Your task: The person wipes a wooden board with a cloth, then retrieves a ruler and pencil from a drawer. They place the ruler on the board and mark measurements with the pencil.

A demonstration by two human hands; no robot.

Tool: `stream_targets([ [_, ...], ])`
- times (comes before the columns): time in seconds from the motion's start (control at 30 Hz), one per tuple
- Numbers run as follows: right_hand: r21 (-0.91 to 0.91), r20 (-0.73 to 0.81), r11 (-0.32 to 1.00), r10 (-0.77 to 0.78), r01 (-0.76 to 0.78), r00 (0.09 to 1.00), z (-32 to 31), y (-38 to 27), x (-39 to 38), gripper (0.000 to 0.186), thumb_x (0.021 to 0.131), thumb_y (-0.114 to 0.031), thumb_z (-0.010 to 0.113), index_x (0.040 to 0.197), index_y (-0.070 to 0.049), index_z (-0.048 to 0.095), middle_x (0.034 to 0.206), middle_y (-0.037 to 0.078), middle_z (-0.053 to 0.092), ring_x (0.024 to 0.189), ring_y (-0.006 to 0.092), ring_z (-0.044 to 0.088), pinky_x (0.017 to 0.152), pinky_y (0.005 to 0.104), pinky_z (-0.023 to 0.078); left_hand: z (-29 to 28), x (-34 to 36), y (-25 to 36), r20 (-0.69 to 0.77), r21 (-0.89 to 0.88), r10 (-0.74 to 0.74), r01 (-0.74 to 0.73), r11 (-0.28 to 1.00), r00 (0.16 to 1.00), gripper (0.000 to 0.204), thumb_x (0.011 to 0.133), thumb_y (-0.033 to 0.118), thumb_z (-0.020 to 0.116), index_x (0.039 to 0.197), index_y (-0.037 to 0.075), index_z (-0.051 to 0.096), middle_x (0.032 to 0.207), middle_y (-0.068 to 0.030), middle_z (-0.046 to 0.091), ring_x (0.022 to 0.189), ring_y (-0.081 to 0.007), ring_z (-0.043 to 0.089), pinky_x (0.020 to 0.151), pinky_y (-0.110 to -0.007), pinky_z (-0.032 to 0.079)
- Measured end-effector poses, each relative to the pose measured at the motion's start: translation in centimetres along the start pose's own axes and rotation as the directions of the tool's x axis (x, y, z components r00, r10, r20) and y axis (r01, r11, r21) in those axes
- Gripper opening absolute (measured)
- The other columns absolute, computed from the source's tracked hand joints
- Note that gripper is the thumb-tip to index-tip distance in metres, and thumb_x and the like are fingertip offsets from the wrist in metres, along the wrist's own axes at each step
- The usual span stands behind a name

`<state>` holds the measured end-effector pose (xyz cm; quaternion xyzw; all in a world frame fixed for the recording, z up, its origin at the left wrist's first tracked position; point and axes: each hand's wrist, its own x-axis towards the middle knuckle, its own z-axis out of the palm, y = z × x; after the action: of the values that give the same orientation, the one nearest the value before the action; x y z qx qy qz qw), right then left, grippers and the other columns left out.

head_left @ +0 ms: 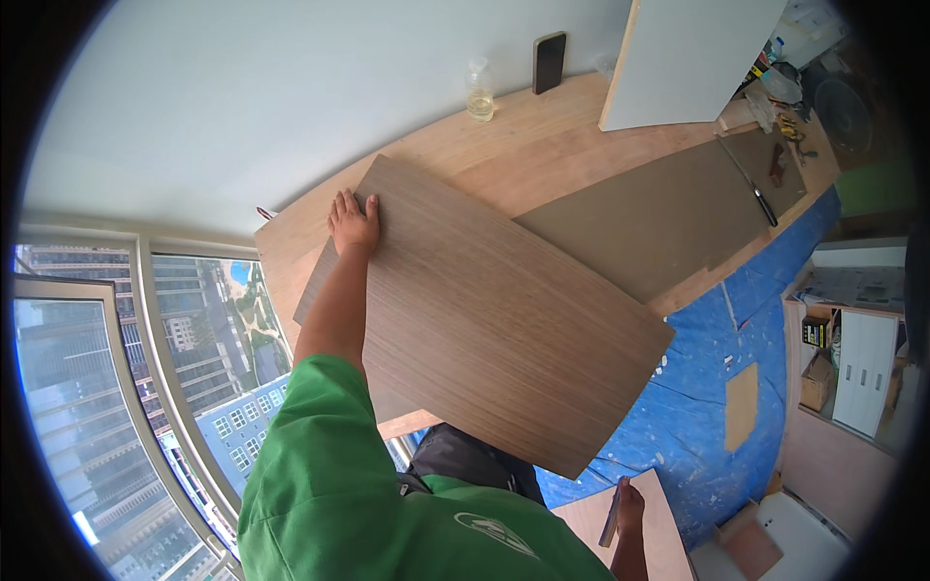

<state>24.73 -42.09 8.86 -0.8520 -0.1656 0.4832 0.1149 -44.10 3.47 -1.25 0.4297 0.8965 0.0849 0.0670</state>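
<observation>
A large brown wood-grain board (484,310) lies tilted across the workbench, its near corner jutting out past the bench edge over the floor. My left hand (355,225) rests flat on the board's far left edge, fingers spread. Low on the right, my right hand (630,504) is closed around a narrow, flat grey tool (609,520); its exact kind is hard to make out. That hand is apart from the brown board, above a pale wooden panel (659,552).
On the wooden bench (552,126) lie a grey-brown sheet (659,223) and a long black-handled tool (765,205). A clear bottle (480,92), a phone (549,63) and a white panel (688,63) stand at the back. Blue sheeting (697,387) covers the floor; a window (77,387) is left.
</observation>
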Motion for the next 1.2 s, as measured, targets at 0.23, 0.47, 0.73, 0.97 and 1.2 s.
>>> stream_targets([
  [0.23, 0.128, 0.035, 0.987, 0.092, -0.095, 0.995, 1.5, -1.2, 0.5, 0.045, 0.095, -0.052, 0.073, 0.095, -0.008, 0.064, 0.077, 0.002, 0.056, 0.065, 0.0158, 0.056, 0.060, 0.0346, 0.048, -1.5, -5.7, -7.7, -0.103, -0.013, -0.037, 0.036, 0.999, 0.994, 0.063, 0.103, 0.055, 0.052, 0.146, 0.008, 0.053, 0.147, -0.0163, 0.053, 0.138, -0.0375, 0.046, 0.117, -0.051, 0.034],
  [0.47, 0.610, 0.175, 0.770, 0.098, -0.187, 0.980, 5.5, -4.5, 2.5, 0.067, 0.094, -0.067, 0.064, 0.124, -0.008, 0.060, 0.105, 0.010, 0.068, 0.096, 0.0224, 0.066, 0.076, 0.0396, 0.056, -3.5, -9.0, -16.1, -0.045, 0.007, -0.035, 0.035, 0.999, 0.998, 0.048, 0.102, 0.047, 0.057, 0.126, 0.006, 0.065, 0.123, -0.0207, 0.062, 0.119, -0.0418, 0.058, 0.101, -0.054, 0.046],
  [0.73, 0.738, 0.299, 0.626, 0.030, -0.251, 0.954, 10.4, -7.9, 1.3, 0.053, 0.104, -0.056, 0.055, 0.127, -0.010, 0.065, 0.118, 0.011, 0.071, 0.105, 0.0260, 0.069, 0.094, 0.0432, 0.054, -4.2, -8.6, -21.1, 0.117, 0.022, -0.133, 0.131, 0.991, 0.984, 0.053, 0.103, 0.047, 0.053, 0.109, -0.003, 0.069, 0.110, -0.0280, 0.066, 0.104, -0.0466, 0.064, 0.091, -0.057, 0.050],
  [0.97, 0.690, 0.157, 0.720, -0.044, -0.078, 0.987, 10.6, -7.7, 1.3, 0.058, 0.101, -0.057, 0.059, 0.127, -0.005, 0.063, 0.114, 0.010, 0.070, 0.106, 0.0246, 0.068, 0.093, 0.0415, 0.052, -5.6, -7.0, -21.5, 0.215, 0.052, -0.106, 0.097, 0.994, 0.971, 0.059, 0.099, 0.051, 0.055, 0.100, -0.006, 0.070, 0.105, -0.0313, 0.070, 0.101, -0.0499, 0.067, 0.089, -0.059, 0.051],
  [1.2, 0.656, 0.131, 0.754, -0.109, -0.004, 0.985, 3.8, -14.6, -4.3, 0.062, 0.099, -0.057, 0.064, 0.126, -0.001, 0.064, 0.114, 0.012, 0.071, 0.107, 0.0232, 0.068, 0.092, 0.0385, 0.052, -15.2, -6.6, -18.6, 0.134, 0.049, 0.109, -0.117, 0.992, 0.985, 0.057, 0.092, 0.050, 0.068, 0.079, -0.005, 0.069, 0.076, -0.0274, 0.068, 0.074, -0.0447, 0.068, 0.070, -0.055, 0.050],
])
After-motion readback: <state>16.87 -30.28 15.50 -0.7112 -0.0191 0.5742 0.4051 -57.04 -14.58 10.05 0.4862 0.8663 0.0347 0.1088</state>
